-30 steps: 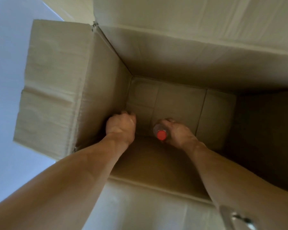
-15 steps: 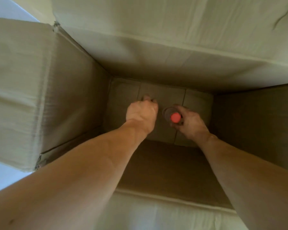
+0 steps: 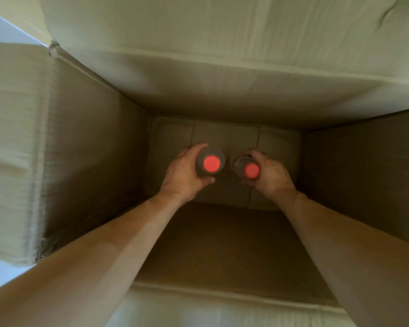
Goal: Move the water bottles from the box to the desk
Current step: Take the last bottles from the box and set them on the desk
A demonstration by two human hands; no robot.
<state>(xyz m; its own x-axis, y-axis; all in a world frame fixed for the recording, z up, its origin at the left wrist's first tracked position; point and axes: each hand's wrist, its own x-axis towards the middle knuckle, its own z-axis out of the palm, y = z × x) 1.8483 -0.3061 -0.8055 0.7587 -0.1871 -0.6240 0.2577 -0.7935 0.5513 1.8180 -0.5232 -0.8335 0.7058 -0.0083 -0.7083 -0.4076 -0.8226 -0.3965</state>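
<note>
- A person leans over a tall, open brown cardboard box point(image 3: 99, 161), seen straight down from above, with both bare forearms reaching deep inside.
- The left hand point(image 3: 183, 172) has its fingers and thumb curled around a clear plastic water bottle with a round red cap point(image 3: 210, 163); the bottle stands upright, its cap facing up.
- The right hand point(image 3: 270, 173) wraps its fingers around a second clear water bottle with a red cap point(image 3: 248, 169), also upright, with the cap just beside the knuckles.
- The two bottles sit side by side near the middle of the box, close together but not touching, a narrow gap of box floor showing between them.
- Whether either bottle rests on the floor or is lifted off it cannot be told from this angle.
- The pale box floor point(image 3: 170, 138) shows bare cardboard around both hands, with seam lines running across it.
- The four walls stand well apart from the hands; the left wall is nearer the left hand than the right wall is to the right hand.
- The pale top flaps point(image 3: 222, 31) fold outward, leaving the mouth of the box wide open.
</note>
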